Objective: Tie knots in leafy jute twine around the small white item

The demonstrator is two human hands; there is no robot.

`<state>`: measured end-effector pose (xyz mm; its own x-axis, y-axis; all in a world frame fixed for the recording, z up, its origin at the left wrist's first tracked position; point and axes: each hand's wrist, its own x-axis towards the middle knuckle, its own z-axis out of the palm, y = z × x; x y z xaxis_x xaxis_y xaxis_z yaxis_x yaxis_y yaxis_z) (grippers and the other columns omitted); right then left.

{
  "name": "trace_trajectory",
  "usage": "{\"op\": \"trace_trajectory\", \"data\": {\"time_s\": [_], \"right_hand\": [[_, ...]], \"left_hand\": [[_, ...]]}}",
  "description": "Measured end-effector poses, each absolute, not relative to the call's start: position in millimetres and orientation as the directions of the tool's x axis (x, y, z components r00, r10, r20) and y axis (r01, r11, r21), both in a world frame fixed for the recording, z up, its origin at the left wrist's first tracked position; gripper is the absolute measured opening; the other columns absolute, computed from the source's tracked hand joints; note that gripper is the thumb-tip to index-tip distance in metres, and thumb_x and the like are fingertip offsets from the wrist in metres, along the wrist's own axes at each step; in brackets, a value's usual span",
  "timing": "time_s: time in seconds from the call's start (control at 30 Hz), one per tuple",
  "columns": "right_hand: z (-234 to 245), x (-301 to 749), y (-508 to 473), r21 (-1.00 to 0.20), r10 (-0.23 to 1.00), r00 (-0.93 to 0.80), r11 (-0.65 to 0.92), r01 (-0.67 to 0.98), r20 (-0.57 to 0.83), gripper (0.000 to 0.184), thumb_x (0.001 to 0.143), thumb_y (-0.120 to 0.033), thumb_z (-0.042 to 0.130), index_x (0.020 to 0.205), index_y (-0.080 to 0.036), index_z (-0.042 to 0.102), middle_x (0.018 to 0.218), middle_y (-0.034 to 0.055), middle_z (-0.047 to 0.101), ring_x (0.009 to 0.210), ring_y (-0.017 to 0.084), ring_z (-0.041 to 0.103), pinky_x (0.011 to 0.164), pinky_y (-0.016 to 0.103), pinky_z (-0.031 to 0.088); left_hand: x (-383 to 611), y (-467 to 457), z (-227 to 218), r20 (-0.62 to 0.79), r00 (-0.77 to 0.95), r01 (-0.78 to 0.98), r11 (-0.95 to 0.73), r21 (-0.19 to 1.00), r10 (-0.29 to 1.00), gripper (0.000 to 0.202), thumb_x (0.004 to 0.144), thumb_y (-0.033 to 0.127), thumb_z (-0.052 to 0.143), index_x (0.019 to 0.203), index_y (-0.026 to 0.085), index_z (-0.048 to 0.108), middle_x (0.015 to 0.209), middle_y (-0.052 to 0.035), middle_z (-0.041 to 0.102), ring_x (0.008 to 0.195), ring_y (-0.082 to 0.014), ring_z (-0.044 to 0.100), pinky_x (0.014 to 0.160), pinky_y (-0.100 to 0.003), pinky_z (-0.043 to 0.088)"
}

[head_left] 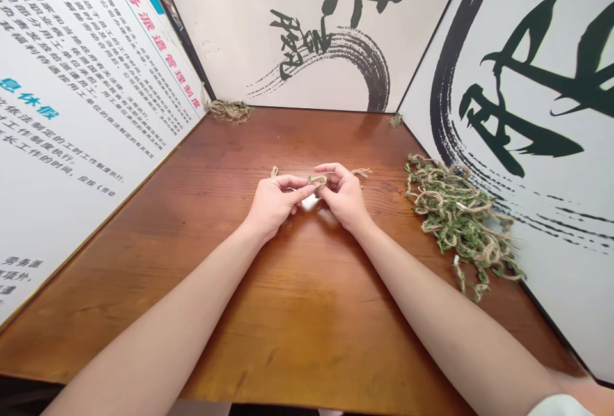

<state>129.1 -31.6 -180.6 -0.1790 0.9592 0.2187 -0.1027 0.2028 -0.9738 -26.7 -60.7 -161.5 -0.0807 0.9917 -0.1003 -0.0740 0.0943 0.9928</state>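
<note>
My left hand (pixel 273 203) and my right hand (pixel 342 196) are close together above the middle of a wooden table (pixel 307 313). Between their fingertips they pinch a short length of jute twine with green leaves (pixel 317 182), which looks looped or knotted. Its loose ends stick out beyond each hand. The fingers hide part of the twine. To the right of my right hand lies a loose heap of the same leafy twine (pixel 458 224), apart from both hands.
Printed panels with Chinese text and black brush calligraphy stand along the table's left, back and right sides. A small twine bundle (pixel 229 110) lies in the far left corner, and a smaller scrap (pixel 396 120) sits near the far right corner.
</note>
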Motion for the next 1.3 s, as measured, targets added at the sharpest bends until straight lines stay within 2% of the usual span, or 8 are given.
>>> {"op": "trace_trajectory", "data": {"time_s": [0.13, 0.27, 0.43, 0.63, 0.77, 0.9, 1.07, 1.3], "right_hand": [[-183, 128, -31, -0.974, 0.969, -0.105, 0.219, -0.062, 0.225, 0.027, 0.079, -0.034, 0.07, 0.099, -0.018, 0.064, 0.084, 0.0034, 0.073, 0.076, 0.016, 0.068, 0.074, 0.032, 0.055], [-187, 126, -34, -0.953, 0.961, -0.026, 0.275, 0.128, 0.274, 0.015, 0.084, -0.029, 0.066, 0.094, -0.018, 0.068, 0.085, 0.0044, 0.075, 0.076, 0.018, 0.07, 0.075, 0.034, 0.056], [-188, 126, -37, -0.894, 0.937, -0.105, 0.348, 0.282, 0.332, 0.012, 0.086, -0.024, 0.068, 0.093, -0.019, 0.076, 0.092, 0.0064, 0.078, 0.08, 0.021, 0.073, 0.079, 0.037, 0.057], [-186, 128, -36, -0.93, 0.924, -0.309, 0.298, 0.215, 0.224, 0.043, 0.084, -0.027, 0.074, 0.127, -0.018, 0.073, 0.09, 0.0044, 0.078, 0.079, 0.019, 0.073, 0.084, 0.037, 0.057], [-184, 129, -35, -0.956, 0.909, -0.362, 0.265, 0.125, 0.205, 0.065, 0.079, -0.033, 0.079, 0.14, -0.017, 0.064, 0.091, 0.0043, 0.077, 0.073, 0.017, 0.069, 0.074, 0.033, 0.056], [-183, 128, -35, -0.945, 0.904, -0.337, 0.311, 0.101, 0.262, 0.06, 0.075, -0.035, 0.081, 0.132, -0.02, 0.068, 0.095, 0.0045, 0.076, 0.08, 0.018, 0.069, 0.074, 0.032, 0.055], [-184, 128, -36, -0.851, 0.841, -0.301, 0.506, 0.142, 0.449, 0.032, 0.074, -0.026, 0.081, 0.104, -0.019, 0.07, 0.099, 0.0047, 0.072, 0.094, 0.02, 0.066, 0.088, 0.036, 0.053], [-184, 129, -37, -0.735, 0.744, -0.311, 0.656, 0.172, 0.592, 0.02, 0.078, -0.02, 0.076, 0.095, -0.019, 0.064, 0.096, 0.0038, 0.065, 0.091, 0.019, 0.062, 0.085, 0.034, 0.05]], "left_hand": [[-25, -59, -161, -0.107, -0.138, -0.097, 0.094, 0.991, 0.985, 0.038, 0.056, 0.036, 0.093, 0.081, 0.012, 0.077, 0.073, -0.0058, 0.068, 0.048, -0.0067, 0.048, 0.04, -0.021, 0.033], [-25, -58, -162, -0.056, -0.177, -0.138, 0.032, 0.99, 0.983, 0.037, 0.054, 0.033, 0.093, 0.076, 0.012, 0.072, 0.074, -0.0052, 0.068, 0.051, -0.0077, 0.052, 0.042, -0.02, 0.038], [-29, -53, -161, -0.018, -0.262, -0.172, -0.029, 0.985, 0.965, 0.038, 0.055, 0.029, 0.092, 0.078, 0.012, 0.067, 0.072, -0.0027, 0.066, 0.048, -0.0065, 0.051, 0.04, -0.019, 0.037], [-31, -52, -155, -0.079, -0.249, -0.272, 0.008, 0.962, 0.965, 0.041, 0.053, 0.024, 0.091, 0.079, 0.013, 0.061, 0.063, 0.0004, 0.06, 0.044, -0.0068, 0.047, 0.038, -0.019, 0.035], [-31, -56, -150, -0.152, -0.169, -0.293, 0.098, 0.951, 0.974, 0.039, 0.052, 0.022, 0.088, 0.075, 0.014, 0.057, 0.055, 0.0033, 0.052, 0.041, -0.0063, 0.041, 0.036, -0.018, 0.027], [-30, -57, -148, -0.228, -0.131, -0.301, 0.18, 0.936, 0.965, 0.037, 0.052, 0.017, 0.085, 0.071, 0.014, 0.053, 0.055, 0.0032, 0.05, 0.04, -0.0048, 0.037, 0.036, -0.017, 0.021], [-31, -56, -147, -0.272, -0.117, -0.315, 0.224, 0.922, 0.955, 0.031, 0.055, 0.011, 0.08, 0.069, 0.014, 0.052, 0.056, 0.0009, 0.053, 0.039, -0.0042, 0.035, 0.038, -0.018, 0.021], [-31, -58, -146, -0.251, -0.052, -0.277, 0.228, 0.933, 0.967, 0.03, 0.051, 0.014, 0.082, 0.076, 0.007, 0.067, 0.058, -0.0021, 0.057, 0.039, -0.0042, 0.035, 0.04, -0.019, 0.02]]}}
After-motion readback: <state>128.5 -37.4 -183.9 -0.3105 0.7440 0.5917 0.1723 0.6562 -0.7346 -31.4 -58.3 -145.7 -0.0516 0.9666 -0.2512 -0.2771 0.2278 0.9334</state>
